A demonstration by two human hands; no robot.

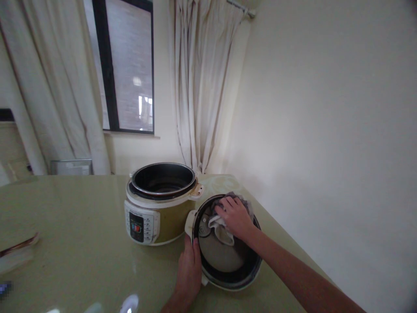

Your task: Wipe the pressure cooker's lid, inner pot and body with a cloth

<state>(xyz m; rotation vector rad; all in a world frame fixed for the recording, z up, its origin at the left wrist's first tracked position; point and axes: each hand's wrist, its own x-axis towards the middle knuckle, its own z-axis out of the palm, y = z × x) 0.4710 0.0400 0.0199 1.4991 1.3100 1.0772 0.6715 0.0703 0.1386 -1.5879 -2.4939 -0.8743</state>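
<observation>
A pressure cooker lid [224, 261] lies upside down on the glossy green table [74, 243], its metal inner plate facing up. My right hand [236, 216] presses a grey and white cloth [224, 228] against the lid's inner side, fingers closed over the cloth. My left hand [189, 271] grips the lid's near left rim and steadies it. The lidless cooker body [159, 202], cream and olive with a button panel in front, stands just left of the lid with its dark inner pot showing.
A wall runs close along the table's right edge. Curtains [198, 82] and a dark window [128, 65] are behind the table. A flat object [18, 252] lies at the table's left edge. A metal box [71, 166] sits beyond the far edge.
</observation>
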